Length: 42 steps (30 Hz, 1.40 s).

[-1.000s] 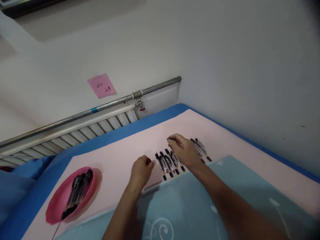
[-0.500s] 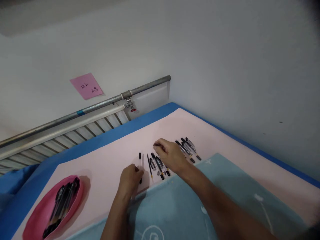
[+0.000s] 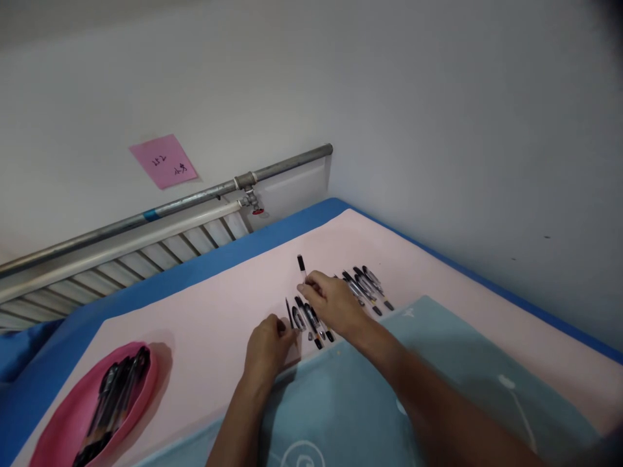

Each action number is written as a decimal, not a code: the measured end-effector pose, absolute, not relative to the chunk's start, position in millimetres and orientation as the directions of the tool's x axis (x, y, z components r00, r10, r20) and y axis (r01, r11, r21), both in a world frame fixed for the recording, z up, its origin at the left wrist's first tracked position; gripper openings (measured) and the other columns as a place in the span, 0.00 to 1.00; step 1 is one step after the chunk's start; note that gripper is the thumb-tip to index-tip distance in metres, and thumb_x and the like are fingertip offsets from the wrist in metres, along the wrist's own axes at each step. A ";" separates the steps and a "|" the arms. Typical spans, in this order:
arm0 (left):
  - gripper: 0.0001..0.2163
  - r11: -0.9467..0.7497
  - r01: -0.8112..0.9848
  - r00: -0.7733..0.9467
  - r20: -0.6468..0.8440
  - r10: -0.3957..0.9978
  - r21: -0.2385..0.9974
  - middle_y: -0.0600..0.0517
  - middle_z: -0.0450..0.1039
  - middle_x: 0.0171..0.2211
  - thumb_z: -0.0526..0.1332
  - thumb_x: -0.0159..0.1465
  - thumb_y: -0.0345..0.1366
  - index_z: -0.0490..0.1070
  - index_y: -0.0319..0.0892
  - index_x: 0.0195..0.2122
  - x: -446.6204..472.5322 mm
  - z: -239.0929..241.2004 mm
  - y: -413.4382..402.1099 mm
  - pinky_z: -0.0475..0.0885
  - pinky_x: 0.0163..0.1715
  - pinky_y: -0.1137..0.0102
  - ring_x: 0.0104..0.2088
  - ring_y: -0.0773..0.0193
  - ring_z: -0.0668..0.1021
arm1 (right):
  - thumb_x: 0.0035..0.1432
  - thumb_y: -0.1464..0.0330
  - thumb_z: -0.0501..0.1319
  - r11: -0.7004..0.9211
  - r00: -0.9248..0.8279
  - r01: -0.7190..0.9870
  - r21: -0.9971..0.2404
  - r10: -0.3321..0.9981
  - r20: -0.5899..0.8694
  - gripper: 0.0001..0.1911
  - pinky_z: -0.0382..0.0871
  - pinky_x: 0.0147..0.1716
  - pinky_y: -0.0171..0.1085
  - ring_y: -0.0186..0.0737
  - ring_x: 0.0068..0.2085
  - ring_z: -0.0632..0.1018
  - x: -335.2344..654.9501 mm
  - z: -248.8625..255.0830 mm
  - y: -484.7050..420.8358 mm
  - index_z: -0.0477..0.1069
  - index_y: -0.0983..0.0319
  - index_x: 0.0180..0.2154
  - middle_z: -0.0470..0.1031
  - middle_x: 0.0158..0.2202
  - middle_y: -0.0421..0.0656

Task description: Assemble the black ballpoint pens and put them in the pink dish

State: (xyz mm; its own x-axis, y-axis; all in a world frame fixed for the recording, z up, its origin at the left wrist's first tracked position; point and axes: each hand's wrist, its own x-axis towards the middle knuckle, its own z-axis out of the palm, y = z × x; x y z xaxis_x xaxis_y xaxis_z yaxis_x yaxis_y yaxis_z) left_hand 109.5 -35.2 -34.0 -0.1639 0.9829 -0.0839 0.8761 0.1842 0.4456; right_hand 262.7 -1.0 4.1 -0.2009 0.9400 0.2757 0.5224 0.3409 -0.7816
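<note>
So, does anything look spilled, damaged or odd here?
Nothing looks spilled. Two small dark marks stand out on the plain wall to the right; I can't tell whether they're damage or dirt. The pens beside the right hand lie unevenly.

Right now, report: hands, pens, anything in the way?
Right hand gripping a black-ended pen piece. Left hand by a thin dark piece, grip unclear. Pink bowl off left, out of the way.
</note>
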 end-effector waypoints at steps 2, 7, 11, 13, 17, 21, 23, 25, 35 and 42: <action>0.08 0.212 0.913 -0.172 -0.143 0.975 0.350 0.47 0.74 0.27 0.57 0.52 0.40 0.68 0.41 0.26 109.6 -35.2 -33.0 0.59 0.24 0.71 0.27 0.62 0.73 | 0.56 0.63 0.52 0.350 -0.210 0.527 -0.775 0.937 0.281 0.12 0.52 0.22 0.30 0.31 0.22 0.64 263.0 4.5 -1.3 0.63 0.61 0.24 0.64 0.19 0.36; 0.08 0.284 0.919 -0.232 -0.209 0.950 0.274 0.42 0.74 0.26 0.54 0.54 0.37 0.67 0.40 0.21 99.9 -28.9 -35.3 0.61 0.24 0.69 0.27 0.59 0.75 | 0.56 0.64 0.51 0.366 -0.226 0.558 -0.745 0.931 0.288 0.12 0.51 0.22 0.30 0.31 0.22 0.64 261.4 1.4 -1.9 0.64 0.61 0.24 0.65 0.20 0.36; 0.07 0.388 0.549 -0.294 -0.264 0.919 0.740 0.51 0.69 0.17 0.55 0.53 0.37 0.64 0.40 0.21 73.6 -26.2 -41.3 0.64 0.21 0.71 0.19 0.65 0.71 | 0.57 0.64 0.51 0.388 -0.307 0.598 -0.701 0.919 0.246 0.11 0.50 0.22 0.30 0.31 0.23 0.65 260.0 3.2 -5.7 0.64 0.61 0.25 0.67 0.21 0.37; 0.07 0.327 0.125 -0.290 -0.281 0.915 0.937 0.53 0.69 0.18 0.58 0.51 0.37 0.65 0.39 0.22 60.5 -24.6 -42.5 0.67 0.23 0.72 0.19 0.68 0.71 | 0.57 0.66 0.51 0.435 -0.412 0.598 -0.673 0.887 0.208 0.11 0.49 0.22 0.30 0.31 0.24 0.66 257.3 4.6 -10.3 0.66 0.61 0.26 0.68 0.21 0.38; 0.06 0.148 -0.402 -0.338 -0.297 0.893 0.903 0.53 0.71 0.21 0.62 0.48 0.32 0.66 0.38 0.24 48.2 -19.4 -40.8 0.71 0.28 0.71 0.24 0.69 0.75 | 0.55 0.67 0.53 0.543 -0.615 0.583 -0.604 0.781 0.108 0.10 0.48 0.22 0.31 0.32 0.24 0.67 248.3 3.9 -21.2 0.66 0.63 0.24 0.69 0.22 0.39; 0.03 0.100 -0.525 -0.345 -0.319 0.883 0.845 0.52 0.73 0.24 0.61 0.50 0.28 0.66 0.38 0.24 52.7 -16.8 -38.3 0.73 0.32 0.70 0.29 0.66 0.77 | 0.54 0.68 0.54 0.595 -0.658 0.594 -0.542 0.746 0.097 0.09 0.48 0.22 0.31 0.33 0.26 0.68 240.7 0.0 -26.4 0.66 0.63 0.24 0.70 0.23 0.40; 0.03 0.082 -0.545 -0.349 -0.314 0.883 0.835 0.53 0.73 0.24 0.60 0.51 0.28 0.66 0.38 0.24 56.6 -16.7 -37.9 0.73 0.33 0.70 0.31 0.65 0.78 | 0.54 0.68 0.53 0.593 -0.659 0.609 -0.526 0.748 0.079 0.09 0.47 0.22 0.31 0.33 0.25 0.68 238.8 -1.2 -26.8 0.66 0.63 0.24 0.70 0.23 0.40; 0.04 0.080 -0.542 -0.345 -0.309 0.886 0.837 0.53 0.73 0.25 0.61 0.51 0.29 0.66 0.39 0.25 59.9 -16.4 -38.4 0.73 0.33 0.70 0.32 0.64 0.78 | 0.54 0.68 0.53 0.580 -0.653 0.623 -0.524 0.755 0.060 0.10 0.46 0.21 0.31 0.32 0.24 0.68 238.0 -1.9 -26.6 0.66 0.63 0.24 0.70 0.23 0.40; 0.09 0.046 -0.478 -0.333 -0.229 0.915 0.877 0.54 0.73 0.26 0.65 0.48 0.33 0.64 0.38 0.26 64.3 -14.0 -42.4 0.72 0.31 0.71 0.31 0.64 0.78 | 0.55 0.68 0.53 0.551 -0.644 0.621 -0.557 0.764 0.037 0.10 0.46 0.21 0.32 0.32 0.23 0.67 237.7 -2.2 -25.6 0.66 0.63 0.24 0.69 0.22 0.40; 0.11 0.046 -0.407 -0.358 -0.205 0.911 0.912 0.53 0.72 0.26 0.66 0.46 0.35 0.64 0.39 0.27 65.5 -12.4 -42.8 0.72 0.30 0.71 0.32 0.62 0.78 | 0.55 0.69 0.53 0.589 -0.644 0.645 -0.487 0.762 0.070 0.09 0.47 0.22 0.32 0.34 0.26 0.69 236.9 -1.7 -26.5 0.66 0.62 0.25 0.70 0.24 0.41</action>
